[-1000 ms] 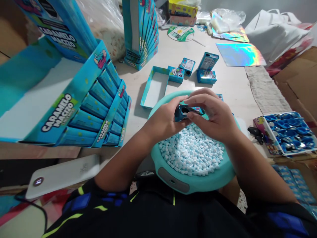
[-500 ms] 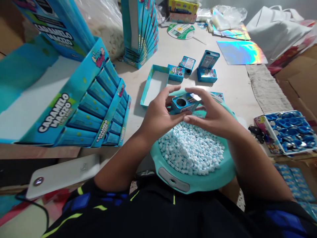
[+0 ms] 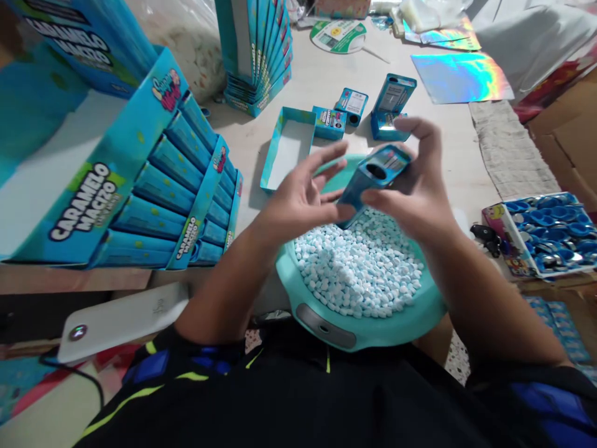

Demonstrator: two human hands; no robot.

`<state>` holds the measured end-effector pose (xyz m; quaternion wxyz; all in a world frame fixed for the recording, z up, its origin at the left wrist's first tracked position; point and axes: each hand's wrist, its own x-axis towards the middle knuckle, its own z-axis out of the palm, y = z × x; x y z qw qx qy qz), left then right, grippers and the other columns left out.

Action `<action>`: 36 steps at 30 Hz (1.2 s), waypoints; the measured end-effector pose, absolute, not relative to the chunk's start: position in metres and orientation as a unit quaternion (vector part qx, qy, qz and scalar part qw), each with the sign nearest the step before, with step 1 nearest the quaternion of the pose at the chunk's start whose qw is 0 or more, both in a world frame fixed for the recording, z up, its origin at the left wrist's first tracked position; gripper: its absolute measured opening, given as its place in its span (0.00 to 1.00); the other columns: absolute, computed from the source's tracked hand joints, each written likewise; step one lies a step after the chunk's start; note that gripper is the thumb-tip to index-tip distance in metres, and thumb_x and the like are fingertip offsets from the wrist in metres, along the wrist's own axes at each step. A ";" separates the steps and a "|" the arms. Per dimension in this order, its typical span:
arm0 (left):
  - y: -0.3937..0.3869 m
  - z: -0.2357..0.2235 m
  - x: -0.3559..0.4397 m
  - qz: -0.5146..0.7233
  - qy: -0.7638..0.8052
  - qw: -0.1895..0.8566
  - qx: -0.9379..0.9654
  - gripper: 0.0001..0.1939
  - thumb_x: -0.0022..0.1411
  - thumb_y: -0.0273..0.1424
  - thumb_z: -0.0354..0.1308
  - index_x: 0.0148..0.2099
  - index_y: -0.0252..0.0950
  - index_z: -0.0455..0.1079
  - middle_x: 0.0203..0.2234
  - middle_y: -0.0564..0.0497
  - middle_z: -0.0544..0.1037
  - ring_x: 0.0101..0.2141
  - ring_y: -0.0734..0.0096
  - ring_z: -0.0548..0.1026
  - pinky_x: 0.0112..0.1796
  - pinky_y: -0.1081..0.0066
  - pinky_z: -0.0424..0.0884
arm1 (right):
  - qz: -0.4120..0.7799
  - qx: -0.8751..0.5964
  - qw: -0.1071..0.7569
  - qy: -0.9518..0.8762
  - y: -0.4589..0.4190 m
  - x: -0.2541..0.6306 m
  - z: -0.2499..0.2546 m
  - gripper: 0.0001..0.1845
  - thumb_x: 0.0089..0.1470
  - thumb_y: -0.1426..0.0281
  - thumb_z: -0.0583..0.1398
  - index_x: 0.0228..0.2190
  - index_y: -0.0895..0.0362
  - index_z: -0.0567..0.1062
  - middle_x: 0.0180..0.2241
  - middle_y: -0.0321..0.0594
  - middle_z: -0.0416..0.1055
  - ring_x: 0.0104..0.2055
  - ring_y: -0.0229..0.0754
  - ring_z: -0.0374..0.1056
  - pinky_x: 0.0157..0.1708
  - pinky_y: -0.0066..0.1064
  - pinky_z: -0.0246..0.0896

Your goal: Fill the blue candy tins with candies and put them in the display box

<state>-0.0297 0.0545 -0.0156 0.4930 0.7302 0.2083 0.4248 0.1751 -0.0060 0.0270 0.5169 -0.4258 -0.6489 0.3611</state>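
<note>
Pale tabletop (image 3: 443,162) crowded with packaging: tall blue "Caramelo Macizo" display cartons (image 3: 116,186) at left, flat carton stack (image 3: 256,56) behind them, holographic sheet (image 3: 461,78) at upper right, tray of blue-and-silver cups (image 3: 541,233) at right edge, white power bank (image 3: 121,314) at lower left. Open shallow carton (image 3: 286,149) and three small blue boxes (image 3: 329,122) (image 3: 352,106) (image 3: 392,106) on the table, just beyond a round teal basin (image 3: 401,326). Basin heaped with pale blue-white candies (image 3: 359,267). Small blue box (image 3: 373,177) above the candies, tilted, round hole in its upper end, well clear of the heap. Right hand (image 3: 410,193): fingers (image 3: 422,143) curled behind the box, thumb side against it, firm grasp. Left hand (image 3: 298,202): fingers (image 3: 326,163) spread and released, palm turned toward the box, its lower end just beside the hand; contact impossible to confirm from this view.
</note>
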 end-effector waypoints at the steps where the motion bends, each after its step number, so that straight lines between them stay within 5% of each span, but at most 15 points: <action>1: 0.059 -0.016 -0.031 0.426 0.205 0.513 0.716 0.40 0.57 0.51 0.71 0.69 0.52 0.65 0.69 0.47 0.68 0.68 0.43 0.68 0.57 0.49 0.78 | 0.370 -0.388 0.537 -0.651 -0.003 0.178 0.027 0.45 0.47 0.51 0.73 0.60 0.38 0.59 0.53 0.39 0.71 0.53 0.51 0.75 0.55 0.52 0.75; 6: 0.062 -0.005 -0.039 0.353 0.185 0.597 0.697 0.39 0.51 0.54 0.75 0.62 0.47 0.72 0.55 0.45 0.80 0.62 0.38 0.74 0.56 0.46 0.77 | 0.416 -0.261 0.530 -0.692 -0.001 0.171 0.024 0.54 0.40 0.44 0.74 0.61 0.40 0.56 0.57 0.43 0.71 0.63 0.58 0.70 0.57 0.56 0.73; 9: 0.054 0.007 -0.042 0.290 0.175 0.632 0.697 0.41 0.40 0.53 0.81 0.53 0.40 0.77 0.39 0.44 0.83 0.50 0.39 0.81 0.46 0.51 0.81 | 0.438 -0.199 0.497 -0.722 -0.007 0.162 0.025 0.48 0.48 0.46 0.70 0.62 0.41 0.54 0.60 0.46 0.69 0.66 0.57 0.68 0.56 0.53 0.75; 12: 0.048 0.010 -0.041 0.288 0.191 0.669 0.658 0.37 0.40 0.58 0.79 0.45 0.38 0.78 0.32 0.46 0.82 0.40 0.49 0.83 0.37 0.59 0.81 | 0.405 -0.231 0.512 -0.721 -0.010 0.163 0.028 0.41 0.52 0.51 0.67 0.63 0.41 0.59 0.64 0.44 0.67 0.70 0.56 0.64 0.64 0.54 0.69; 16: 0.048 -0.001 -0.029 0.430 0.275 0.651 0.561 0.31 0.49 0.56 0.76 0.45 0.39 0.76 0.38 0.48 0.83 0.40 0.58 0.83 0.40 0.63 0.80 | 0.284 -0.444 0.541 -0.655 -0.024 0.174 0.021 0.31 0.60 0.67 0.59 0.63 0.40 0.63 0.65 0.38 0.66 0.70 0.51 0.64 0.71 0.55 0.60; 19: 0.049 -0.009 -0.022 0.496 0.335 0.562 0.570 0.28 0.51 0.51 0.77 0.46 0.39 0.75 0.40 0.49 0.83 0.44 0.57 0.82 0.44 0.61 0.81 | 0.241 -0.546 0.386 -0.703 -0.054 0.170 0.011 0.28 0.66 0.69 0.54 0.65 0.43 0.66 0.67 0.44 0.67 0.69 0.54 0.66 0.68 0.58 0.64; 24: 0.043 -0.010 -0.023 0.463 0.375 0.411 0.690 0.25 0.55 0.47 0.75 0.47 0.40 0.72 0.39 0.49 0.81 0.47 0.54 0.80 0.44 0.58 0.81 | 0.227 -0.453 0.100 -0.856 -0.096 0.150 -0.006 0.28 0.70 0.63 0.55 0.67 0.57 0.69 0.74 0.62 0.53 0.75 0.68 0.55 0.67 0.67 0.63; 30: 0.039 -0.017 -0.023 0.469 0.378 0.375 0.704 0.30 0.60 0.48 0.73 0.58 0.45 0.66 0.44 0.49 0.79 0.51 0.51 0.80 0.46 0.56 0.80 | 0.279 -0.241 0.071 -0.927 -0.081 0.148 -0.019 0.28 0.72 0.68 0.49 0.70 0.57 0.64 0.71 0.51 0.63 0.75 0.50 0.59 0.70 0.50 0.64; 36: 0.041 -0.020 -0.020 0.465 0.380 0.393 0.696 0.34 0.59 0.48 0.74 0.60 0.46 0.65 0.44 0.49 0.78 0.51 0.48 0.80 0.46 0.51 0.81 | 0.207 -0.185 0.021 -0.960 -0.064 0.150 -0.030 0.26 0.72 0.72 0.46 0.63 0.59 0.74 0.67 0.52 0.69 0.72 0.52 0.63 0.70 0.50 0.64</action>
